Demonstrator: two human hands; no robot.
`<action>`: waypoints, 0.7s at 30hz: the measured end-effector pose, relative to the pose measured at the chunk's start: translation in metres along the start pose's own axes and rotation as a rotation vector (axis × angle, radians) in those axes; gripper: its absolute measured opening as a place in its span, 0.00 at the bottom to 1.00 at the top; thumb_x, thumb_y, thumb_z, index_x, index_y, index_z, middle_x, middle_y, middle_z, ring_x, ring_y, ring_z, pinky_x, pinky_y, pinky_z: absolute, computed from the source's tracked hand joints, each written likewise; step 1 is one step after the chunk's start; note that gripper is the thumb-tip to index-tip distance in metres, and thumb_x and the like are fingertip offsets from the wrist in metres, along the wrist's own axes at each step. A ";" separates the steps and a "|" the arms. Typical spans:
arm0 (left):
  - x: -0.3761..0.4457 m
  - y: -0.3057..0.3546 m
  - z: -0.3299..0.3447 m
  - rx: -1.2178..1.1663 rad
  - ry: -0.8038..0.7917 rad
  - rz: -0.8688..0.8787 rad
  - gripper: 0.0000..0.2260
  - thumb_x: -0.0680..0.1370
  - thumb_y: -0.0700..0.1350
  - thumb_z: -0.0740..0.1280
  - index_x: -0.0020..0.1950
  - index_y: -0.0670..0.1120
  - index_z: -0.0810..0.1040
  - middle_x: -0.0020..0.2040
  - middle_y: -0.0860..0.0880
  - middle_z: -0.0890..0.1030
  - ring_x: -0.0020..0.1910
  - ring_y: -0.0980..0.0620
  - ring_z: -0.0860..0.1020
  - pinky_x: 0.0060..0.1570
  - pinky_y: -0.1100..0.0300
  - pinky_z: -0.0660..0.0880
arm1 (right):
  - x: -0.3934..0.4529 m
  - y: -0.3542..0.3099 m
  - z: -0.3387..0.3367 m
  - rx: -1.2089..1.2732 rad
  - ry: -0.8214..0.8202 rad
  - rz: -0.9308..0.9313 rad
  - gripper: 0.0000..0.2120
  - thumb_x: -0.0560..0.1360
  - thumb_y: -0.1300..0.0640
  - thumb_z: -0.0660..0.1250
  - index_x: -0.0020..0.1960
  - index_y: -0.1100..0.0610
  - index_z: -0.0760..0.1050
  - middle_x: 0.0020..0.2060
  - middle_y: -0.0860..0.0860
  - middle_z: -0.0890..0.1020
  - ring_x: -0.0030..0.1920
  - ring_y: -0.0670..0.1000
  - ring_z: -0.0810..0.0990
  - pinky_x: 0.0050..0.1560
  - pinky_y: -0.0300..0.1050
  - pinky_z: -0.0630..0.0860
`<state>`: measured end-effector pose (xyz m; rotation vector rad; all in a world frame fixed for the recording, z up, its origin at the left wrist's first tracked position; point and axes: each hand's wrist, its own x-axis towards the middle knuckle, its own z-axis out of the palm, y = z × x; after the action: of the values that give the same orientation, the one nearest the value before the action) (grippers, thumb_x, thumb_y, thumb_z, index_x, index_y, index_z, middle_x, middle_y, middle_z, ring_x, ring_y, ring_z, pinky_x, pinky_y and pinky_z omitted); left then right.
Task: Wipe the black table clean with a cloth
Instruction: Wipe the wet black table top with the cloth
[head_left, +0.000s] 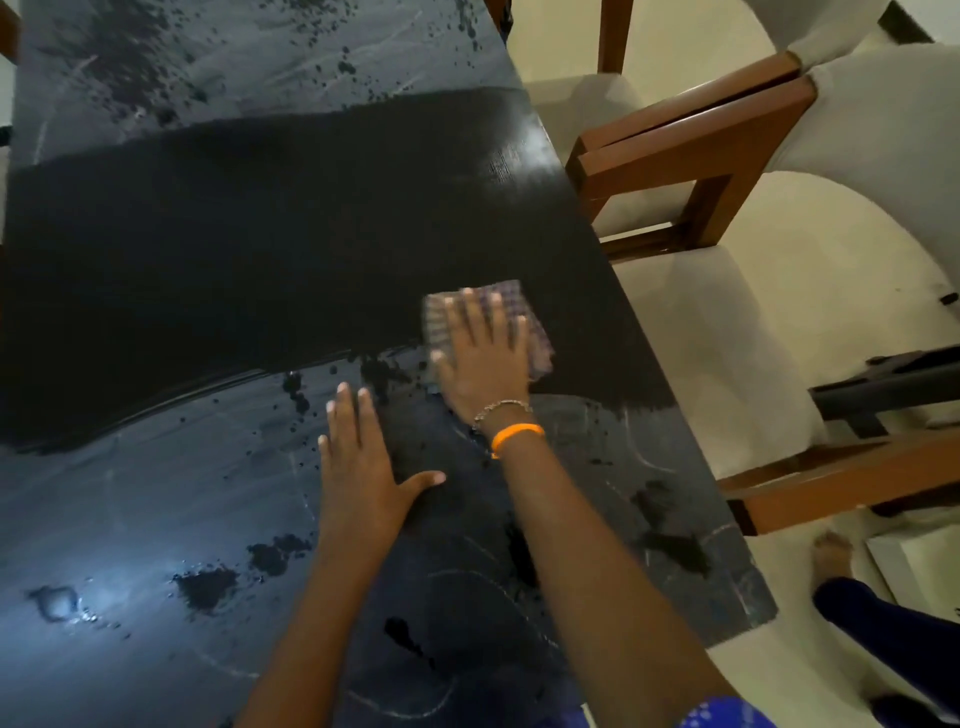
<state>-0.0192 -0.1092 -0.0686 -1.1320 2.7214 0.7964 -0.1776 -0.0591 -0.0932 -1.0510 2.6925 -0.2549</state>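
The black table (234, 249) fills the left and middle of the view. A dark, clean-looking band runs across its middle, with greyish dusty film and dark splotches in front of it and beyond it. A checked cloth (436, 322) lies flat near the right edge, at the border of the band. My right hand (483, 353) presses flat on the cloth with fingers spread. My left hand (358, 457) rests flat on the dusty tabletop just left of it, holding nothing.
Wooden chairs with pale cushions (727, 156) stand close along the table's right edge, another chair frame (831, 483) nearer me. A bare foot (831, 551) stands on the pale floor at lower right. A bright light reflection (57, 603) shows at the table's near left.
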 end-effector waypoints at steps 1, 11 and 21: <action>-0.004 -0.012 -0.005 0.002 0.002 -0.026 0.52 0.67 0.58 0.73 0.76 0.41 0.42 0.77 0.44 0.40 0.76 0.45 0.40 0.73 0.47 0.44 | 0.001 -0.027 0.008 0.008 -0.018 -0.060 0.32 0.74 0.43 0.42 0.76 0.51 0.48 0.77 0.52 0.50 0.76 0.59 0.45 0.72 0.64 0.41; -0.023 -0.083 -0.037 0.014 -0.071 -0.185 0.52 0.67 0.55 0.74 0.76 0.41 0.42 0.78 0.45 0.41 0.76 0.45 0.40 0.73 0.45 0.46 | -0.015 -0.097 0.030 -0.062 0.019 -0.325 0.28 0.75 0.45 0.51 0.74 0.49 0.60 0.74 0.49 0.62 0.75 0.57 0.58 0.72 0.62 0.51; -0.026 -0.088 -0.039 -0.005 -0.047 -0.157 0.49 0.70 0.61 0.68 0.76 0.43 0.40 0.77 0.46 0.39 0.76 0.47 0.39 0.74 0.49 0.43 | -0.010 0.026 -0.005 -0.144 0.123 0.037 0.35 0.71 0.38 0.45 0.72 0.55 0.61 0.74 0.55 0.62 0.76 0.62 0.49 0.72 0.65 0.42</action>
<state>0.0640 -0.1635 -0.0657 -1.2917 2.5560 0.7971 -0.1891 -0.0330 -0.0938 -1.0548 2.8746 -0.1245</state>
